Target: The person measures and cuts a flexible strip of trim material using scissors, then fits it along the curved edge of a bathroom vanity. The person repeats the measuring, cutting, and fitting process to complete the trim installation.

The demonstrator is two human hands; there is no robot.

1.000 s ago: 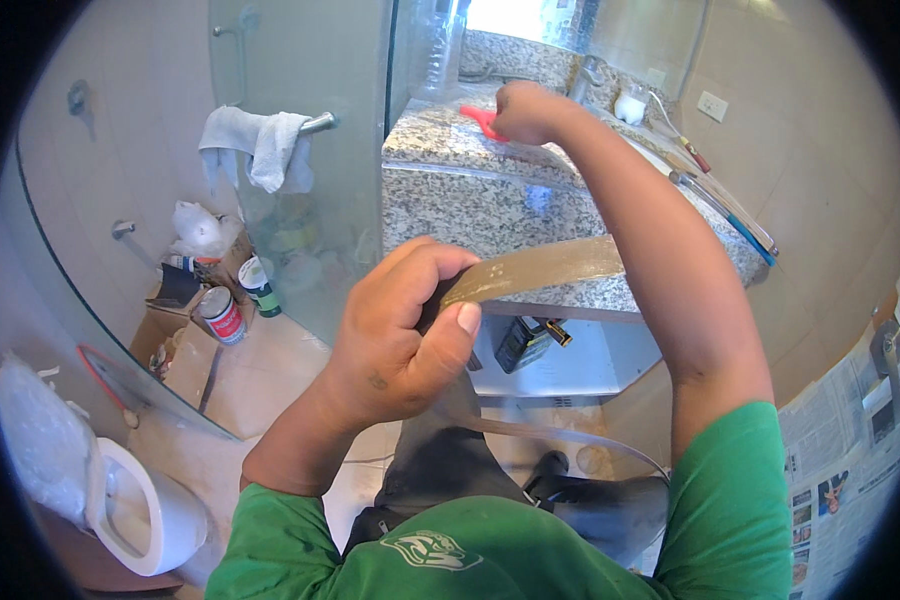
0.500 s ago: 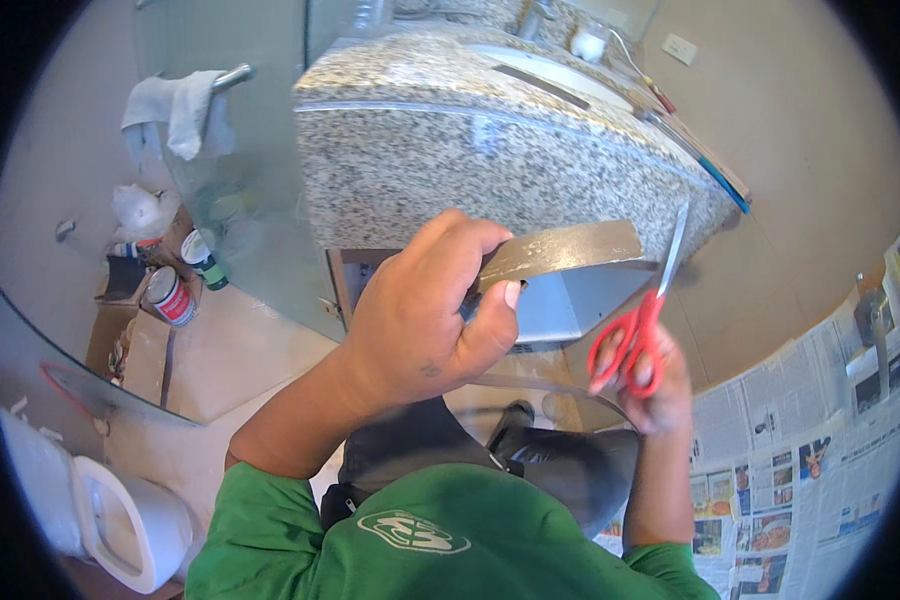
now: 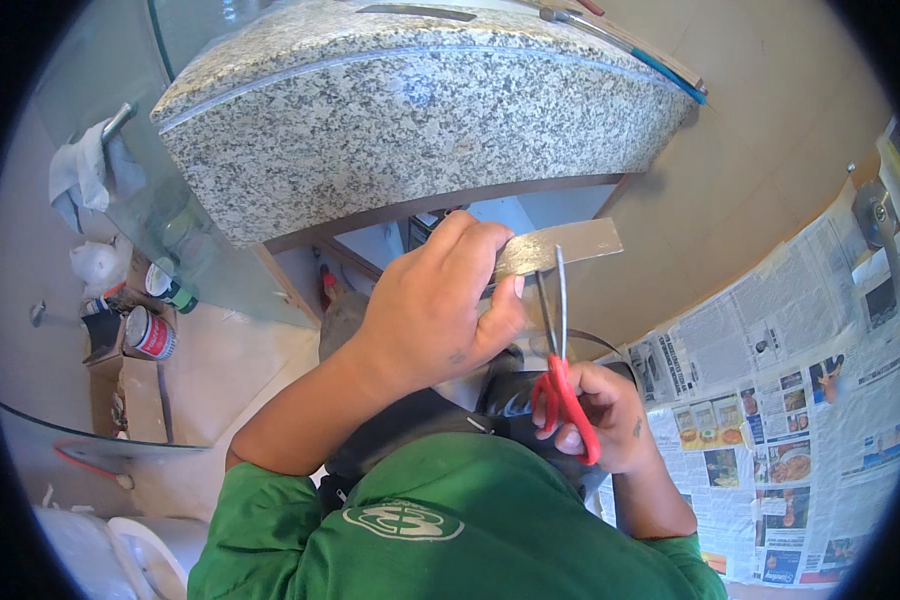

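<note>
My left hand (image 3: 435, 290) pinches a short, flat brown-grey strip (image 3: 590, 238) between thumb and fingers, and the strip's free end points right. Shiny smears cover part of its face near my thumb. In my right hand (image 3: 610, 410) are red-handled scissors (image 3: 563, 400), with fingers through the loops. Their blades point up and stand slightly apart at the strip's lower edge. One blade crosses in front of the strip; the other ends at or behind that edge, and I cannot tell which.
A speckled granite counter (image 3: 410, 140) stands ahead, with an open cabinet below. A dark strip (image 3: 417, 12) and a blue-handled tool (image 3: 660, 68) lie on top. Newspaper (image 3: 770, 400) covers the surface at right. Cans (image 3: 150, 333) and a cardboard box stand at left beside a glass panel.
The scissors have moved left and down from beside the strip, and their blades now meet it. My view has tipped down, so the counter sits higher. My left hand keeps hold of the strip.
</note>
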